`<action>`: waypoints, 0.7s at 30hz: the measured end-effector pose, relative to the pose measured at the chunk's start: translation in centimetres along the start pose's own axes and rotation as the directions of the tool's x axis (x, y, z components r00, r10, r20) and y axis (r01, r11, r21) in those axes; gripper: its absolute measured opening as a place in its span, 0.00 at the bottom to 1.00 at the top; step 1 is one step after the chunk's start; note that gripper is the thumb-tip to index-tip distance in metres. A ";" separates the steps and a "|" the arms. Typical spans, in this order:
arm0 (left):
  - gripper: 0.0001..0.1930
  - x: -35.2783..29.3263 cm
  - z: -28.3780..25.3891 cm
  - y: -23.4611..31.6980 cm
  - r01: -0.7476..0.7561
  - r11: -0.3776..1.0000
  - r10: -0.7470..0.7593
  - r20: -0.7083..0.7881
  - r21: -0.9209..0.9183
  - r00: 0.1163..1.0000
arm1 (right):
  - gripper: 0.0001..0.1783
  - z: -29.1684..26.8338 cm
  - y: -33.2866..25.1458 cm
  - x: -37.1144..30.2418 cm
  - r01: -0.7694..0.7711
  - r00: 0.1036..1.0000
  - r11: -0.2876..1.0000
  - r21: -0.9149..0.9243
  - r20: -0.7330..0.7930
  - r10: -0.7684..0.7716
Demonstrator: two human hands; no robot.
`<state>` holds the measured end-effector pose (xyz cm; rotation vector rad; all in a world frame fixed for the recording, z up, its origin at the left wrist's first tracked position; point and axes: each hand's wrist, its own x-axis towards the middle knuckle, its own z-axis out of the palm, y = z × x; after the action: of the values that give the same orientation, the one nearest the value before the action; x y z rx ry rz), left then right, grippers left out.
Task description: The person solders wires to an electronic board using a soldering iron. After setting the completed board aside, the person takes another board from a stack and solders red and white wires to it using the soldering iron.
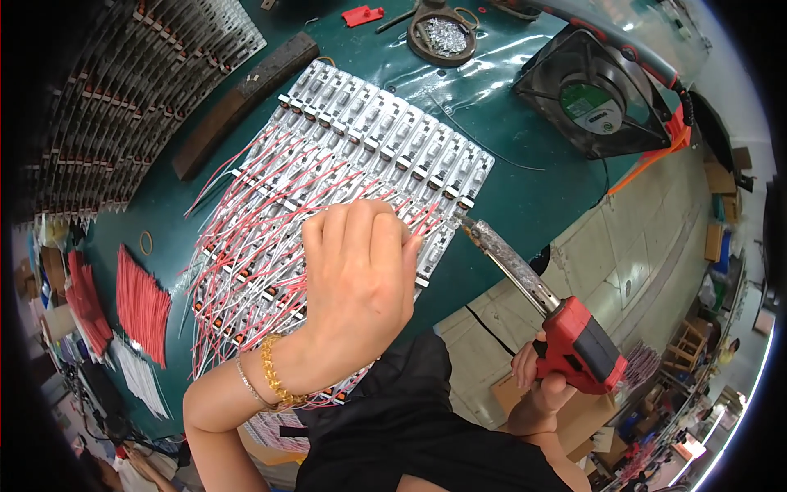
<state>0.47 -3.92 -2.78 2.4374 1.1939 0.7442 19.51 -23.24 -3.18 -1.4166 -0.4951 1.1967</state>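
My left hand [357, 266] is closed over a panel of small silver modules [410, 131], its knuckles up and fingertips mostly hidden. A red wire [426, 220] shows at the thumb and index finger, pinched there. In my right hand [545, 398] is a red and black soldering gun [582, 348], gripped by its handle. The gun's tip touches or nearly touches the panel's right edge, just beyond the left thumb. Many red and white wires [254, 221] lie across the panel, their loose ends toward the left.
Bundles of red wires [141, 303] and white wires [139, 373] lie at the left. A dark bar [246, 102] sits behind the panel. At the back are a round dish with silvery bits [447, 39] and a black fan [594, 94]. Stacked panels [106, 107] fill the far left.
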 end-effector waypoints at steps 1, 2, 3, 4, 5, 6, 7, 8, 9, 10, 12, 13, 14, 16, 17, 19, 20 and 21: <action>0.08 0.0 0.0 0.0 -0.002 1.000 0.002 0.000 0.003 1.000 | 0.48 -0.3 0.4 0.3 0.113 0.991 0.992 -0.055 0.077 -0.109; 0.08 0.0 -0.1 0.0 0.004 1.000 -0.004 0.004 -0.002 1.000 | 0.46 -0.4 0.5 0.5 0.230 0.965 0.967 -0.106 0.157 -0.212; 0.08 0.0 -0.1 0.0 0.011 1.000 -0.011 0.007 -0.007 1.000 | 0.46 -0.4 0.5 0.5 0.233 0.964 0.966 -0.108 0.153 -0.215; 0.08 0.1 -0.2 -0.2 0.008 1.000 -0.008 0.006 -0.011 1.000 | 0.47 -0.3 0.4 0.4 0.247 0.962 0.965 -0.093 0.142 -0.232; 0.08 0.2 -0.5 -0.3 -0.055 0.998 0.054 -0.029 -0.032 0.998 | 0.47 -0.3 0.5 0.5 0.258 0.960 0.963 -0.072 0.134 -0.247; 0.08 0.3 -0.7 -0.4 -0.118 0.992 0.114 -0.066 -0.052 0.991 | 0.47 -0.3 0.5 0.5 0.259 0.959 0.963 -0.069 0.135 -0.248; 0.08 0.5 -0.8 -0.3 -0.118 0.992 0.115 -0.066 -0.049 0.991 | 0.47 -0.2 0.6 0.5 0.263 0.961 0.963 -0.054 0.101 -0.257; 0.08 0.7 -0.7 0.0 -0.065 0.992 0.062 -0.031 -0.112 0.998 | 0.48 -0.2 0.6 0.4 0.266 0.963 0.963 -0.045 0.065 -0.263; 0.07 0.9 -0.7 0.2 -0.010 0.985 0.011 0.008 -0.172 1.000 | 0.48 -0.2 0.6 0.2 0.265 0.963 0.963 -0.048 0.065 -0.262; 0.07 0.9 -0.7 0.2 -0.008 0.985 0.009 0.008 -0.175 1.000 | 0.47 -0.2 0.7 0.1 0.269 0.963 0.961 -0.060 0.046 -0.267; 0.06 1.0 -0.7 0.1 0.045 0.984 -0.034 0.064 -0.175 0.997 | 0.47 -0.3 0.6 0.0 0.272 0.962 0.960 -0.070 0.025 -0.271; 0.06 1.1 -0.8 0.1 0.046 0.983 -0.035 0.065 -0.176 0.997 | 0.47 -0.4 0.5 0.0 0.248 0.967 0.966 -0.068 0.068 -0.244; 0.06 1.2 -0.8 0.0 0.059 0.983 -0.044 0.091 -0.174 0.995 | 0.47 -0.6 0.4 0.0 0.224 0.970 0.972 -0.068 0.109 -0.216; 0.06 1.3 -0.8 -0.2 0.073 0.982 -0.053 0.119 -0.173 0.992 | 0.47 -0.8 0.5 -0.2 0.209 0.973 0.975 -0.075 0.113 -0.200; 0.06 1.3 -0.8 -0.3 0.071 0.981 -0.049 0.125 -0.179 0.991 | 0.46 -0.8 0.4 -0.2 0.198 0.975 0.977 -0.081 0.120 -0.187; 0.06 1.3 -0.8 -0.4 0.070 0.980 -0.045 0.132 -0.185 0.990 | 0.45 -0.8 0.5 -0.1 0.190 0.976 0.979 -0.076 0.122 -0.180; 0.07 1.2 -0.8 -0.5 0.056 0.980 -0.030 0.136 -0.193 0.990 | 0.45 -0.8 0.5 -0.1 0.182 0.977 0.981 -0.068 0.125 -0.172; 0.08 1.2 -0.8 -0.6 0.042 0.979 -0.014 0.140 -0.202 0.990 | 0.45 -0.8 0.5 -0.1 0.181 0.977 0.981 -0.068 0.125 -0.172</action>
<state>0.29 -2.56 -2.07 2.2585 1.0428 0.6440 20.02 -23.83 -3.76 -1.3425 -0.7436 1.1316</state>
